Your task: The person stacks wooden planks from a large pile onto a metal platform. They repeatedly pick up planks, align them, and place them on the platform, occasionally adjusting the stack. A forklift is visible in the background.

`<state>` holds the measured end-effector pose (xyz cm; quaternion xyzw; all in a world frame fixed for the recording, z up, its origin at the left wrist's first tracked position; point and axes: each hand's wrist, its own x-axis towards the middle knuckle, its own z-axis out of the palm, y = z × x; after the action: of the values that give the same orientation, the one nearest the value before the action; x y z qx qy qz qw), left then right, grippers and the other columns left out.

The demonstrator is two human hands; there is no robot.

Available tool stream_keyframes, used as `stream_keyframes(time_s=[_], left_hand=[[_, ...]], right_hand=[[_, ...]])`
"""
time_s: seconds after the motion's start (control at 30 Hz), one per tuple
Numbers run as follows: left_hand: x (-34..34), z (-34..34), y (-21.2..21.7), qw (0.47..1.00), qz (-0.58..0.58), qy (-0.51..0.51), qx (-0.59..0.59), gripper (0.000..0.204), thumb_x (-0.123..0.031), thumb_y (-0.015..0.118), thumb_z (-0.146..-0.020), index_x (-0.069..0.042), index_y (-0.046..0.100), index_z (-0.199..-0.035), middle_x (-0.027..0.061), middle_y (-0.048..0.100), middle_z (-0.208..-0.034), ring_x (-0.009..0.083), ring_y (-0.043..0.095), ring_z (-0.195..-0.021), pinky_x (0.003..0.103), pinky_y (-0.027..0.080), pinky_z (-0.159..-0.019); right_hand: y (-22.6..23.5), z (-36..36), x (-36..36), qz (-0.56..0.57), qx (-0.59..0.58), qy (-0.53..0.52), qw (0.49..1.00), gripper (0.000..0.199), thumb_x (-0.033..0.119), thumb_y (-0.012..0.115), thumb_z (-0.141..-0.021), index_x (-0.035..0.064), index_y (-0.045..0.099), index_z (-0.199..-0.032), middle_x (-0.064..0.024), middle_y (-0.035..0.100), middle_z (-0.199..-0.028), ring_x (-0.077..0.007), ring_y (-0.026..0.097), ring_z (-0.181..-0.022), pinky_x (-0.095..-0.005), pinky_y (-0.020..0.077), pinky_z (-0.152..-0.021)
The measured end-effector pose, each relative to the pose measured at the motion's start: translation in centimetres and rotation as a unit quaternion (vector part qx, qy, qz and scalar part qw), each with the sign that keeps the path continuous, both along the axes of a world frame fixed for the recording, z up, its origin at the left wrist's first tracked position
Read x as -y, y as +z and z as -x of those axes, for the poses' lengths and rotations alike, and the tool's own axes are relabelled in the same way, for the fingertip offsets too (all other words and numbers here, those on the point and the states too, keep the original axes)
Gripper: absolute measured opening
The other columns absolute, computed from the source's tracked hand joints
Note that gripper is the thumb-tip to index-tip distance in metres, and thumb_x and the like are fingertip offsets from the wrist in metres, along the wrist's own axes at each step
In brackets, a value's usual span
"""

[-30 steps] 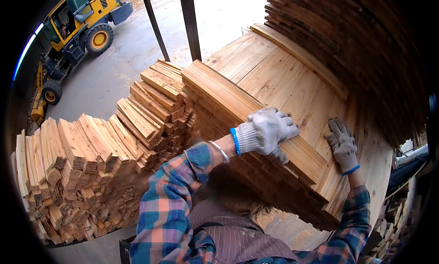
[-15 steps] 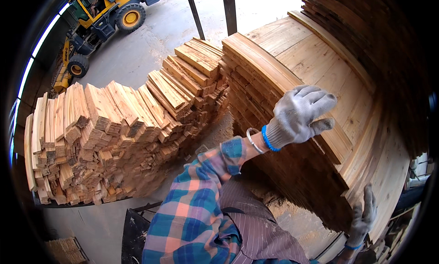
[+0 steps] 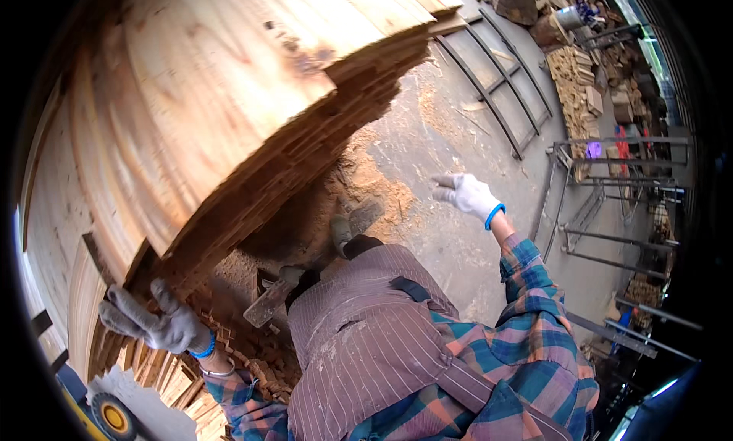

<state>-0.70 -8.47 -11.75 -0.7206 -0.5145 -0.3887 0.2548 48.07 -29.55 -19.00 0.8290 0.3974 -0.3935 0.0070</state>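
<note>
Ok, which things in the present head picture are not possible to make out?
Head view: the vehicle is cut off at lower left.
Head view: the wood stack is cut off by the top edge.
Head view: the angle hides whether the left grip touches the wood stack.
Head view: the purple thing at right is too small to name.

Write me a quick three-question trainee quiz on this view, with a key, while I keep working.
1. True or false: the right hand grips a board.
2. What colour is the glove edging at the wrist? A red, B blue, C green.
3. What is the left hand nearest to?

Key: 1 false, it looks empty; 2 B; 3 the stack of boards, though contact is hard to tell.
</note>
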Motion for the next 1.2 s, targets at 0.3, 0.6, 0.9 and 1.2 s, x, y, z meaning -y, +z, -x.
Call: stream_keyframes(time_s=[0.3,0.6,0.9,1.2], left_hand=[[-1.2,1.7,-2.1,0.998,-0.046,0.019,-0.049,0.056,-0.043,0.061,-0.094,-0.001,0.058,-0.131,0.0222,0.059,-0.129,0.0398,0.050,-0.125,0.055,0.038,-0.110],[-2.1,1.8,-2.7,0.988,-0.125,0.009,-0.091,0.049,-0.038,0.058,-0.097,0.006,0.064,-0.118,0.0130,0.065,-0.119,0.0305,0.055,-0.120,0.044,0.047,-0.104],[-3.7,3.4,-3.7,0.966,-0.253,0.008,-0.045,0.051,-0.039,0.045,-0.101,0.007,0.062,-0.117,0.0188,0.064,-0.118,0.0322,0.055,-0.119,0.048,0.045,-0.106],[1.9,-3.6,-15.3,0.932,-0.094,-0.175,0.303,0.028,-0.020,0.057,-0.088,0.001,0.068,-0.103,0.0153,0.067,-0.107,0.0261,0.062,-0.105,0.040,0.050,-0.092]], right_hand=[[3.1,-6.8,-12.0,-0.516,-0.024,-0.156,0.842,0.088,0.066,0.062,-0.084,0.0064,0.042,-0.146,-0.0204,0.058,-0.133,-0.0287,0.058,-0.120,-0.0379,0.0484,-0.100],[0.4,-7.8,-20.0,-0.333,0.574,0.060,0.746,0.041,0.027,0.055,-0.094,-0.0008,0.052,-0.123,-0.0292,0.061,-0.112,-0.0392,0.067,-0.085,-0.0443,0.0561,-0.072],[-4.3,-13.1,-19.3,-0.127,0.746,0.114,0.644,0.026,0.028,0.051,-0.095,0.0089,0.069,-0.095,-0.0082,0.069,-0.090,-0.0217,0.064,-0.079,-0.0368,0.0478,-0.075],[-12.0,-6.5,-16.7,-0.367,0.502,0.239,0.746,0.026,0.026,0.051,-0.096,0.0054,0.059,-0.110,-0.0102,0.063,-0.107,-0.0223,0.059,-0.095,-0.0363,0.0444,-0.085]])
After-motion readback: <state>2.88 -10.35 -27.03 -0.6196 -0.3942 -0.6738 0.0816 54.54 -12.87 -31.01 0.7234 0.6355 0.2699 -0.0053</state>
